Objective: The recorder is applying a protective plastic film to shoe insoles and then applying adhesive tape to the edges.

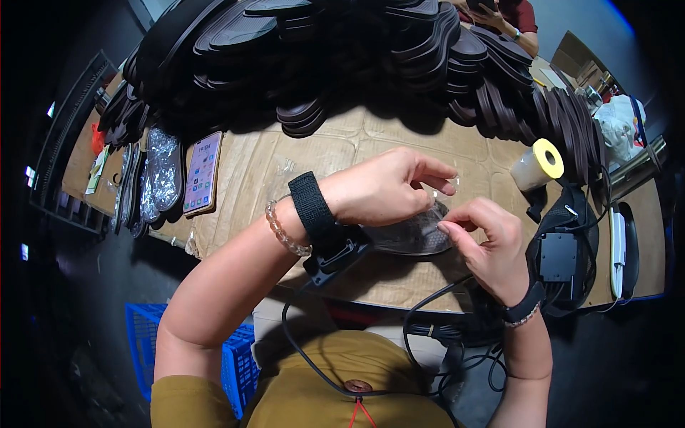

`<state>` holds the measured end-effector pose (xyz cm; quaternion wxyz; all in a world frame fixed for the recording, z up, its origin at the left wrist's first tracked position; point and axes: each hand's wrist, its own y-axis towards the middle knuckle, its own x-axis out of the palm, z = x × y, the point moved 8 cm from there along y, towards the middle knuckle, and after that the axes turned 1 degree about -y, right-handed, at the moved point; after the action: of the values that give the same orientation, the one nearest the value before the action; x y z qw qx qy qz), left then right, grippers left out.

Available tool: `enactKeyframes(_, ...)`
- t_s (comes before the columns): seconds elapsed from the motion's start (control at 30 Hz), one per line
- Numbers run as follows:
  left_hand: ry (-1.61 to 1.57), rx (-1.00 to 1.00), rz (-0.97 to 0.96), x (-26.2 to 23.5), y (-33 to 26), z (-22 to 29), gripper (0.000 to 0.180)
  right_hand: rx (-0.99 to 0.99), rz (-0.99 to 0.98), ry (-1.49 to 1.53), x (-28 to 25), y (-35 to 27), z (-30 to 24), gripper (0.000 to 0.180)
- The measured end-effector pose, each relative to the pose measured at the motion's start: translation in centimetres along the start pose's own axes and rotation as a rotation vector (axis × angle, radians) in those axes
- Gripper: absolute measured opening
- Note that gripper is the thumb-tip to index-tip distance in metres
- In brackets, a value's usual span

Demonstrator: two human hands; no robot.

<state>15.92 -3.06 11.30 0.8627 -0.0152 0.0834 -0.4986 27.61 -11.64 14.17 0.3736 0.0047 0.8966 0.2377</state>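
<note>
Ideally, tug the clear bag (412, 239) lightly. The right hand's (494, 239) grip pinches its film; I can't tell the left hand's (382, 187).

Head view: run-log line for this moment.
left hand: above plastic-wrapped item | right hand: at its wrap, grip unclear | phone: left side, screen lit | dark soles: piled behind

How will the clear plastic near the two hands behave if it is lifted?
The clear plastic is probably floppy and light, since it looks thin and see-through. Its shine suggests it may be slippery. The dark item showing through might stiffen it somewhat.
</note>
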Motion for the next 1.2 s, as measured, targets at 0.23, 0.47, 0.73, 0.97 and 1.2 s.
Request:
enactKeyframes(0.23, 0.002, -0.017, 0.012, -0.3, 0.0, -0.4, 0.059, 0.015, 0.027, 0.051, 0.5, 0.0, 1.2, 0.01)
enactKeyframes(0.47, 0.108, 0.008, 0.045, -0.3, 0.0, 0.3, 0.059, 0.031, 0.047, 0.065, 0.7, -0.1, 1.8, 0.008)
enactKeyframes(0.73, 0.193, 0.05, 0.084, -0.1, -0.1, 0.7, 0.062, 0.09, 0.105, 0.131, 0.8, -0.2, 2.4, 0.007)
enactKeyframes(0.97, 0.314, 0.053, 0.167, -0.6, -0.1, 0.9, 0.06, -0.009, 0.083, -0.011, -1.6, -1.0, 0.6, 0.01)
enactKeyframes(1.2, 0.298, 0.166, 0.19, -0.8, 0.1, 0.6, 0.061, -0.12, -0.077, -0.228, 0.9, -2.8, -1.4, 0.013)
